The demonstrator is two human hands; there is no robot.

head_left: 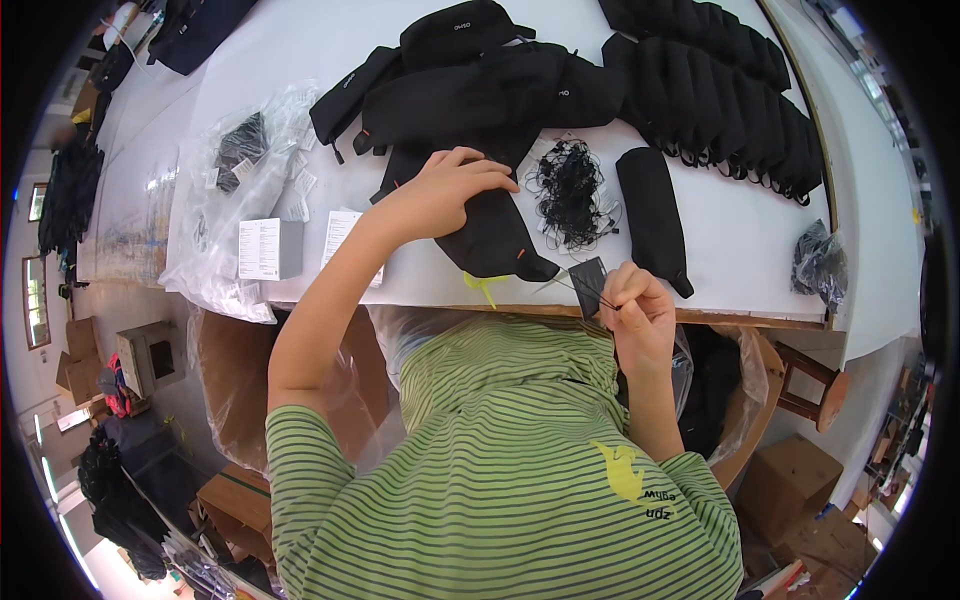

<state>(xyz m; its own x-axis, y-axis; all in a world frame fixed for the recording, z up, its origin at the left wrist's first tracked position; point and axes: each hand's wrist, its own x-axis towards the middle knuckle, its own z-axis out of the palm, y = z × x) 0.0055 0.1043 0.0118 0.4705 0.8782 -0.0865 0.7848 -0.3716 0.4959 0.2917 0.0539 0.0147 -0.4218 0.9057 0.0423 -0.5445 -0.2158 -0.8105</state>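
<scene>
A black fabric bag [488,240] lies near the table's front edge, its narrow end pointing right with a small orange tab near it. My left hand [450,192] curls over the bag's upper part, fingers bent and touching the fabric. Just right of the bag's tip, my right hand [640,310] is closed in a pinch on a thin black cord. From that cord hangs a dark rectangular hang tag [588,284] at the table edge. Beyond it sits a tangled heap of black strings [572,195]. Another slim black bag [652,215] lies right of the heap.
More black bags [480,85] are piled behind my left hand. Rows of black bags [720,95] fill the far right. White boxes [262,250] and clear plastic bags [200,240] stand left. A yellow strip [482,288] lies at the front edge; a lined carton [745,385] is below.
</scene>
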